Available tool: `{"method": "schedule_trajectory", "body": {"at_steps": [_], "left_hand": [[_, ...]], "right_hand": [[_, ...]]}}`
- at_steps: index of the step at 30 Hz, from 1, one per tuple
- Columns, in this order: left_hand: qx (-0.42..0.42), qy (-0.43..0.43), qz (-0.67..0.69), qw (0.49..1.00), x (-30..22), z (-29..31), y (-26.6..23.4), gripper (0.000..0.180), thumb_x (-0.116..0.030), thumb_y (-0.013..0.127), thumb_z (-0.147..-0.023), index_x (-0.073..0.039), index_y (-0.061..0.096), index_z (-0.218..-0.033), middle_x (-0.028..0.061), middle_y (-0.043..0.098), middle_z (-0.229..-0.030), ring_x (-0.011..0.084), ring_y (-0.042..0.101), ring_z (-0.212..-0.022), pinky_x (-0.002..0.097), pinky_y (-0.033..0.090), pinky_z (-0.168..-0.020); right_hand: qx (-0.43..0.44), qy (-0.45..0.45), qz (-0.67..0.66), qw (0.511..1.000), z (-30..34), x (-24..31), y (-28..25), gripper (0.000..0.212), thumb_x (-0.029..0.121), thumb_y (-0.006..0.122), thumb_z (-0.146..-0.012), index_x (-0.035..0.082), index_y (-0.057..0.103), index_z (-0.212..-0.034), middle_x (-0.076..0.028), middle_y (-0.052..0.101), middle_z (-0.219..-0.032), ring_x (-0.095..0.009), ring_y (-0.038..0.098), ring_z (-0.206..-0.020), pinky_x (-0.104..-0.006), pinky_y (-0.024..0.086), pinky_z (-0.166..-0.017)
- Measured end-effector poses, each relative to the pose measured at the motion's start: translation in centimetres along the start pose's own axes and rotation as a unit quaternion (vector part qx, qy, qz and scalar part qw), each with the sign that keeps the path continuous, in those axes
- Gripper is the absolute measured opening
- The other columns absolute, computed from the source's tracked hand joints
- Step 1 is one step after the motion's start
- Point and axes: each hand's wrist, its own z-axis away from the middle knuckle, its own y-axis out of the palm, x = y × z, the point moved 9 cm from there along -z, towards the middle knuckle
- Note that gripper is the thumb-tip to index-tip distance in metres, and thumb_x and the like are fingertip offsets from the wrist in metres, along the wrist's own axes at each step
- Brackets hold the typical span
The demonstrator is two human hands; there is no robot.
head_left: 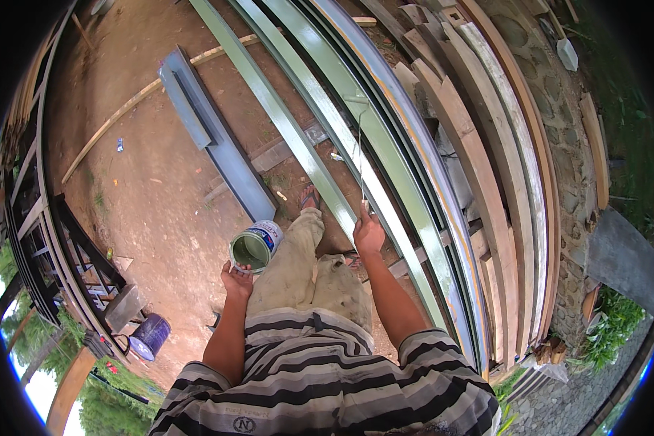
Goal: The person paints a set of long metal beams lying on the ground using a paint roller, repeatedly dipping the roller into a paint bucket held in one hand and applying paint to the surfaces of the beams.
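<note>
Against the rim of an open paint can (268, 234), my left hand (237, 280) has its fingers closed. The can is tilted, and green-grey paint coats its inside. My right hand (369, 232) is wrapped round the handle of a small paint roller (362, 156) with a long thin wire rod. Its head lies on a wide green-painted steel beam (396, 149), away from me. Several more long green beams run alongside; a narrower glossy one (283, 129) lies to the left, near my foot.
A short grey-blue steel beam (221, 149) lies on the dirt ground at left, near a thin wooden pole (116, 120). Stacked timber planks (479, 145) and a stone wall (548, 138) border the right. A purple bucket (150, 336) stands at lower left, beside dark steel framework (62, 254).
</note>
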Motion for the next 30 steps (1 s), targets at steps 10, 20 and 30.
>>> {"method": "schedule_trajectory", "body": {"at_steps": [10,20,30], "left_hand": [[0.013,-0.009,0.026,1.000,0.8,-2.8,-2.1,0.029,-0.037,0.057,-0.097,-0.010,0.052,-0.088,0.0040,0.053,-0.083,0.0205,0.054,-0.082,0.0354,0.050,-0.091],[0.002,-0.028,0.019,0.999,2.2,-2.9,-0.5,0.029,-0.037,0.057,-0.098,-0.010,0.055,-0.086,0.0051,0.055,-0.079,0.0230,0.057,-0.084,0.0376,0.050,-0.093],[0.038,0.009,-0.001,0.999,-0.3,-4.4,-1.6,0.023,-0.032,0.056,-0.098,-0.011,0.061,-0.090,0.0048,0.064,-0.080,0.0220,0.063,-0.081,0.0396,0.055,-0.088]], "right_hand": [[0.016,-0.031,0.026,0.999,-6.2,5.4,3.9,0.065,0.017,0.060,-0.093,0.030,0.043,-0.155,-0.020,0.064,-0.114,-0.039,0.070,-0.078,-0.0509,0.058,-0.068],[-0.013,-0.047,-0.135,0.990,-11.8,13.2,7.0,0.062,0.018,0.066,-0.092,0.021,0.050,-0.152,-0.020,0.062,-0.099,-0.040,0.067,-0.083,-0.0495,0.054,-0.072],[-0.082,-0.084,-0.273,0.955,-12.5,15.5,8.2,0.053,0.005,0.066,-0.089,0.007,0.061,-0.141,-0.026,0.065,-0.130,-0.043,0.062,-0.120,-0.0470,0.047,-0.101]]}}
